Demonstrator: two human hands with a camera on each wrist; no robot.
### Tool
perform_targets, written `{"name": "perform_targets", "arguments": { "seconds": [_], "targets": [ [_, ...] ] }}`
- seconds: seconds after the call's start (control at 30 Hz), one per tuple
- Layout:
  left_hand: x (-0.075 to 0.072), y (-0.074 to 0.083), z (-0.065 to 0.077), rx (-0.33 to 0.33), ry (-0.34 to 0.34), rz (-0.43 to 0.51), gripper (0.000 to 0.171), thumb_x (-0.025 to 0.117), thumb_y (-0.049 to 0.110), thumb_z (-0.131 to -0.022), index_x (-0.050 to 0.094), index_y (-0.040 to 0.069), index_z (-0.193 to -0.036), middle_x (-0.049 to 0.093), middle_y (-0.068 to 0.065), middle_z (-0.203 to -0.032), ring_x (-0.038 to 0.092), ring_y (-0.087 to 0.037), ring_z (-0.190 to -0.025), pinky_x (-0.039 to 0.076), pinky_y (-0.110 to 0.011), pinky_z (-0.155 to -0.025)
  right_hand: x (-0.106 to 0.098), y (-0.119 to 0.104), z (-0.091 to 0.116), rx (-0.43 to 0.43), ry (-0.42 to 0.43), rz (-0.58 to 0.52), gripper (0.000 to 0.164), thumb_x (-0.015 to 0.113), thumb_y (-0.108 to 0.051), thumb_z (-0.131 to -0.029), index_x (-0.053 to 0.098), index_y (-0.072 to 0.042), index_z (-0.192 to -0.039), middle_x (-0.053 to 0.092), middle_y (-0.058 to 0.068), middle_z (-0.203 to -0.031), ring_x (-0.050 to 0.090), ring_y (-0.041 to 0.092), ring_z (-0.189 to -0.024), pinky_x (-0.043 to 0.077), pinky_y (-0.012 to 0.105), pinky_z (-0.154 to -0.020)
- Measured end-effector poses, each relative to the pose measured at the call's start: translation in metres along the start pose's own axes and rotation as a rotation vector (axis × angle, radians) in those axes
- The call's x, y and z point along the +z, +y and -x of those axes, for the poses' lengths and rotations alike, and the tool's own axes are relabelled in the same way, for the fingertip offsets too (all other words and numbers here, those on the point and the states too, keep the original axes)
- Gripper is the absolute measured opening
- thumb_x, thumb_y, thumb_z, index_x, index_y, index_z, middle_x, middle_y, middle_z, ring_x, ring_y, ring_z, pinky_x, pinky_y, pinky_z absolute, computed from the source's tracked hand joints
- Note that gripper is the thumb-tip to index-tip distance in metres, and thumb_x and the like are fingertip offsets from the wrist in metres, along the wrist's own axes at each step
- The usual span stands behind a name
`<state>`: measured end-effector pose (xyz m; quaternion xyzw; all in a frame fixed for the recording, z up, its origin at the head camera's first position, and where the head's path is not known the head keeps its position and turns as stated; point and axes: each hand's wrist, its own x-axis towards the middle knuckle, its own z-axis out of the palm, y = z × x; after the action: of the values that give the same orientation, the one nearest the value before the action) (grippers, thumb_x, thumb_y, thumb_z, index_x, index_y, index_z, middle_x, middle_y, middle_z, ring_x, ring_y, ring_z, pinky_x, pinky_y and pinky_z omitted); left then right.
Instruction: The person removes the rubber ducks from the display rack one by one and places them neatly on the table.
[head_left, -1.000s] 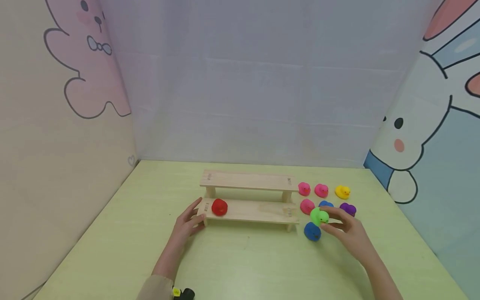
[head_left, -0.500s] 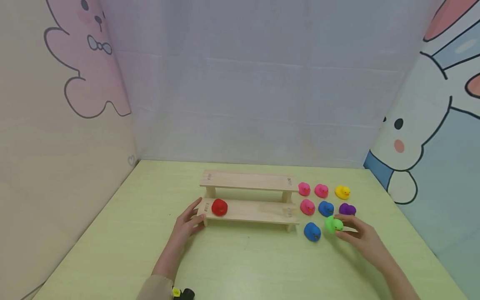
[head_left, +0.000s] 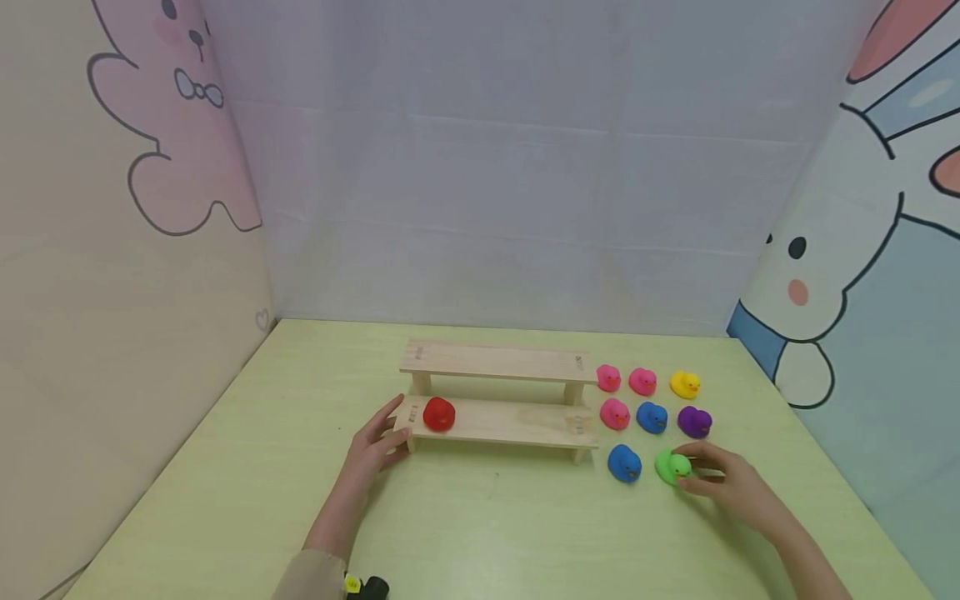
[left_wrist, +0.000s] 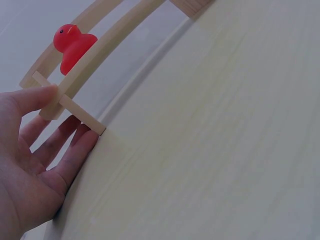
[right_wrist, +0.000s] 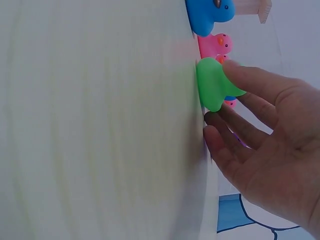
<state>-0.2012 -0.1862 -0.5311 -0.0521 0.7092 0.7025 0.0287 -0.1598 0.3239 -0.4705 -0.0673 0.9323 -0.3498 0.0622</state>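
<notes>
A green rubber duck [head_left: 672, 467] touches the table or sits just at its surface, right of a blue rubber duck [head_left: 625, 463]. My right hand [head_left: 731, 487] pinches it between thumb and fingers; in the right wrist view the thumb lies against the green duck [right_wrist: 211, 85]. On the left end of the lower board of a two-step wooden shelf [head_left: 502, 422] sits a red rubber duck [head_left: 438, 414]. My left hand [head_left: 371, 442] holds that end of the shelf, its thumb [left_wrist: 42, 95] at the board and its fingers by the leg.
Behind the green duck stand several more rubber ducks: pink [head_left: 615, 414], blue [head_left: 652, 417], purple [head_left: 695, 422], yellow [head_left: 686, 384], and two pink ones at the back. The shelf's upper board [head_left: 498, 361] bears nothing. Printed curtains surround the table [head_left: 487, 525].
My right hand has carried the green duck rightward and down, from above the blue ducks to the table. The purple duck has turned slightly. My left hand has stayed still.
</notes>
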Motion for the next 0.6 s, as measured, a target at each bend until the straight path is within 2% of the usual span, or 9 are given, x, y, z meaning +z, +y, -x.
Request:
{"name": "perform_targets", "arguments": {
  "seconds": [0.6],
  "targets": [
    [-0.0008,-0.0017,-0.0018,0.007,-0.002,-0.010,0.059,0.059,0.013,-0.097,0.040,0.026,-0.152,0.053,-0.018,-0.140,0.063,-0.015,-0.106,0.057,-0.038,-0.092,-0.0005,-0.0007,0.0010,0.001,-0.010,-0.008,0.045,0.072,-0.022,-0.089,0.059,0.000,-0.127,0.064,0.020,-0.126,0.062,0.037,-0.114,0.056,0.045,-0.091]
  ]
}}
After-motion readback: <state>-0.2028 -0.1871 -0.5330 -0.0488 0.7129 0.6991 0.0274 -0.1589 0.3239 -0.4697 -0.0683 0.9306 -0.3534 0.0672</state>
